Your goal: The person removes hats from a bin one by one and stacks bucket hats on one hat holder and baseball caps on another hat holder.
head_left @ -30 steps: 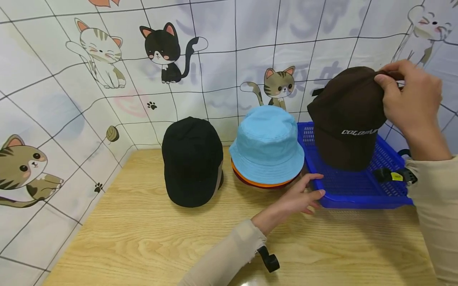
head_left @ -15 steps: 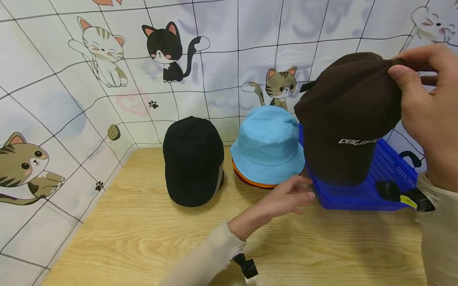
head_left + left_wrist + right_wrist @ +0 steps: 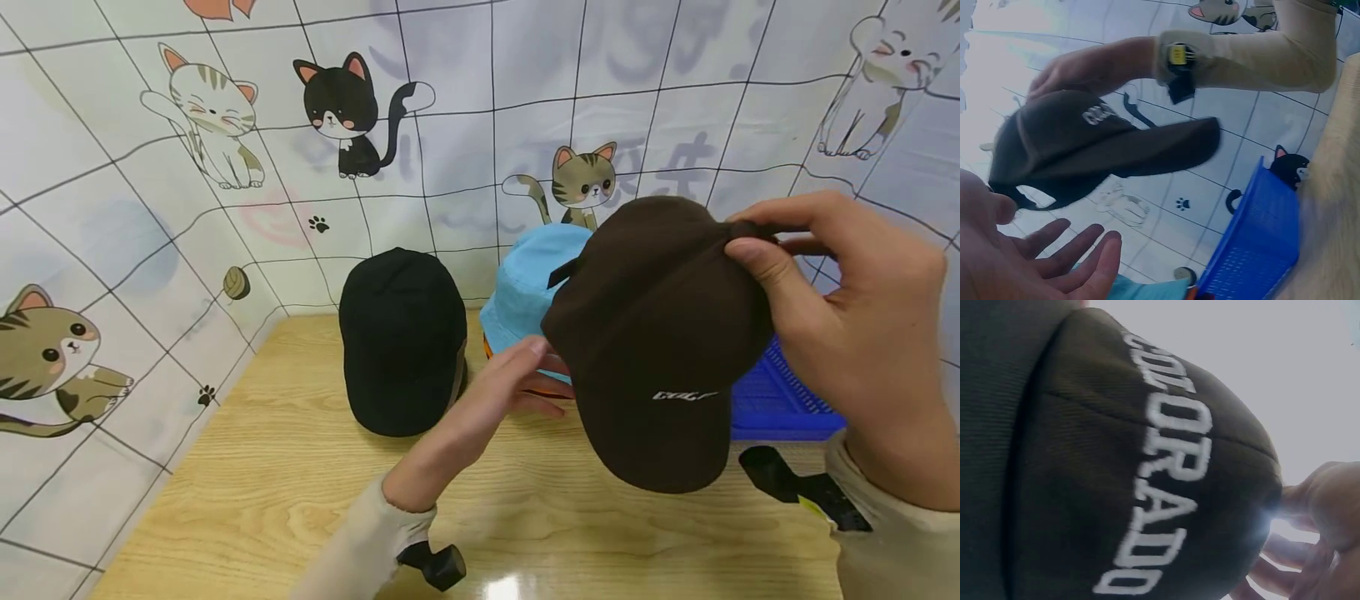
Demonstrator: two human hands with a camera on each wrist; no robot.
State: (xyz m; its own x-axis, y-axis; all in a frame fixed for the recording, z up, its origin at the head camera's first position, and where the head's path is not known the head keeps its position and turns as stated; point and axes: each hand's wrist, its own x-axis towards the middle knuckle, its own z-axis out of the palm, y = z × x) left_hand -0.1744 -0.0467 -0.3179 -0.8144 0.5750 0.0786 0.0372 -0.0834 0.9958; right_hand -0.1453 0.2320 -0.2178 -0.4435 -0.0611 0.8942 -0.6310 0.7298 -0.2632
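A dark brown baseball cap (image 3: 660, 333) hangs above the table, brim down and toward me, with white COLORADO lettering in the right wrist view. My right hand (image 3: 862, 308) pinches the top of its crown between thumb and fingers. Beside the cap's left edge is my left hand (image 3: 483, 408), fingers extended. In the left wrist view that hand (image 3: 1041, 256) lies palm up, its fingers loosely spread below the cap's back opening; whether the thumb touches the cap I cannot tell. Behind the cap, a light blue bucket hat (image 3: 525, 279) is partly hidden, with orange and dark red brims underneath.
To the left, a black cap (image 3: 401, 342) sits on the wooden table (image 3: 247, 467). A blue plastic basket (image 3: 780, 421) stands at the right, largely covered by the brown cap and right hand. Cat-printed wall covering (image 3: 450, 133) closes off the back and left.
My right hand has carried the brown cap left and toward me, away from above the basket. My left hand has drawn back leftward from the basket's edge and turned toward the cap.
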